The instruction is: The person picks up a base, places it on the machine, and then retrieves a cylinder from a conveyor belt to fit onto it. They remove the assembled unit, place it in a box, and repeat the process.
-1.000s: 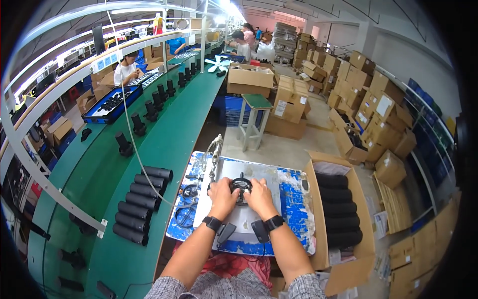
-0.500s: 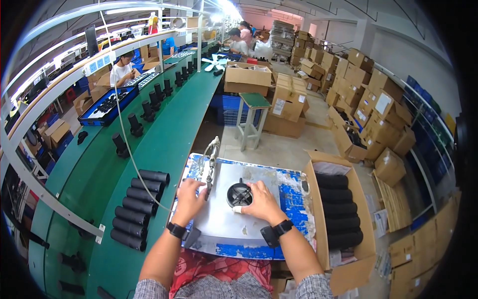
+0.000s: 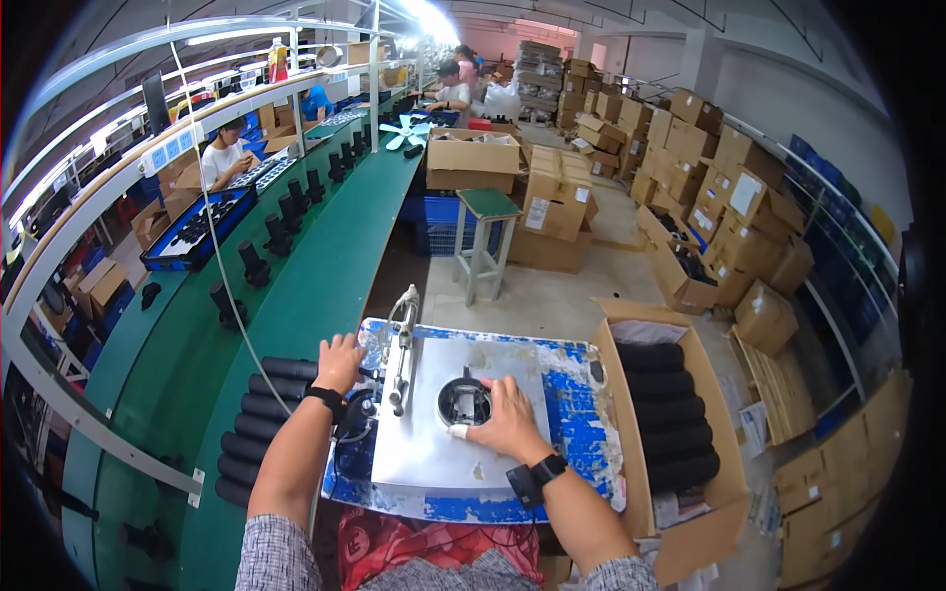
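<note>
My right hand (image 3: 505, 421) curls round a round black ring-shaped part (image 3: 464, 403) with a short stem, which rests on a bare metal plate (image 3: 434, 458). White wrapping covers that hand's thumb tip. Out to the left, my left hand (image 3: 338, 366) reaches over the edge of the green bench, its fingers apart at the end of the farthest black tube (image 3: 288, 367). Whether it touches that tube is hard to see. Between the hands stands a metal air-cylinder-like tool (image 3: 403, 347) with a hose, at the plate's left side.
Several black tubes (image 3: 253, 426) lie in a row on the green bench (image 3: 325, 281). To the right, an open cardboard box (image 3: 641, 502) holds dark padded rolls (image 3: 670, 419). A stool (image 3: 487, 207) and stacked cartons (image 3: 557, 192) stand beyond. A co-worker (image 3: 225, 158) sits across the bench.
My left hand has moved left, from beside the metal tool to the row of tubes. My right hand stays on the ring part, whose inside now shows differently. The whole view has shifted slightly.
</note>
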Tool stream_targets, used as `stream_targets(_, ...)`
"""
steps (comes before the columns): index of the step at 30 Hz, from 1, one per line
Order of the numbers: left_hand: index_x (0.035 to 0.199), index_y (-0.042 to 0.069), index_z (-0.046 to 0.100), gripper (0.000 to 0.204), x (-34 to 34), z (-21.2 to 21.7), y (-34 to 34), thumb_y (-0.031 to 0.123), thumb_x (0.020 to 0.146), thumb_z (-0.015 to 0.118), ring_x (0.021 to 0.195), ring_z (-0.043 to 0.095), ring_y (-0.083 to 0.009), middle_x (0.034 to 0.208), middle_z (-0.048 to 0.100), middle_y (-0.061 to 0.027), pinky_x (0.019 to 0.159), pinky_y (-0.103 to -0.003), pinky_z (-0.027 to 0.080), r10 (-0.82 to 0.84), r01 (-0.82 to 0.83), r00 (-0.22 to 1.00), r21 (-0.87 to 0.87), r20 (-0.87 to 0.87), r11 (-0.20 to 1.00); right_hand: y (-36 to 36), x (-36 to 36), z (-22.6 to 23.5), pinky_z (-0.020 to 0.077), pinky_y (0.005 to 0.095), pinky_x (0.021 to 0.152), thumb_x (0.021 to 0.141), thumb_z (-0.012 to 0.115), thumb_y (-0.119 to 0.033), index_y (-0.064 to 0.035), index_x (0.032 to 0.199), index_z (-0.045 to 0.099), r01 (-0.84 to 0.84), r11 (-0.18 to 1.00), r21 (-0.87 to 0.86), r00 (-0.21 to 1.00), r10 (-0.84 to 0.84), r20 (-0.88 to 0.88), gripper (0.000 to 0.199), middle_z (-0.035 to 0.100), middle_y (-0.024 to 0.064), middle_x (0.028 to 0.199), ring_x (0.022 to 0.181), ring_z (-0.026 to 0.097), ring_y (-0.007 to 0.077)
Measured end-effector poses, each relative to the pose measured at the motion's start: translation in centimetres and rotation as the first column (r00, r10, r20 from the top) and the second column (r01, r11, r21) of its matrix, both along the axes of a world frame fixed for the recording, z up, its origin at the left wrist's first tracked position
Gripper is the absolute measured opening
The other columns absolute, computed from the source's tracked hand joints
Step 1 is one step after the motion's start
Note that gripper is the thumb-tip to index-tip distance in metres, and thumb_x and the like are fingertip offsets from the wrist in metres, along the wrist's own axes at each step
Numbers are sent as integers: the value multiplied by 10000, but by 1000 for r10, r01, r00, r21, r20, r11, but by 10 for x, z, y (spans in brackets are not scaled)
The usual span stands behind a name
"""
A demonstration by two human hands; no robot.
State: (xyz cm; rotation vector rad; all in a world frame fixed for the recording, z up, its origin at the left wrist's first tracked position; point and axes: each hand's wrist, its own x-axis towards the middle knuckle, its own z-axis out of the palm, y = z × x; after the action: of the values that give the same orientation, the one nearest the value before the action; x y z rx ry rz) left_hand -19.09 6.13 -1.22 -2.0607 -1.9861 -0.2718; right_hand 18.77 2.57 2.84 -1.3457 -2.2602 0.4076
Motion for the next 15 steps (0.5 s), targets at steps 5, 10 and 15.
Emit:
stream_targets(5,1112,117,737,276,75,79,-52,103,845,805,937,703,-339,1119,665,-119,749,-461,567,-167,21,914,366,371,930,10,13,-3,467,483,1114,700,935,-540,2,1453,550,-13,996,87,999,16,-43,1005,573,186,1293,1257,593,395)
stream_targets(10,1129,104,714,217,173,76,-96,247,967,722,803,733,-365,1085,703,-99,679,-486,586,-590,552,666,231,456,801,38,24,-35,483,449,1114,791,856,-424,-65,1406,634,-121,990,-72,958,98,-269,747,594,188,1291,1268,607,375)
stream_targets(15,1181,111,698,276,173,59,-81,311,991,699,826,743,-379,1114,718,-111,687,-493,591,-501,543,817,-92,285,835,38,10,-18,550,435,1040,842,778,-278,-131,1355,692,-84,992,-92,981,66,-182,541,657,209,1240,1190,678,384)
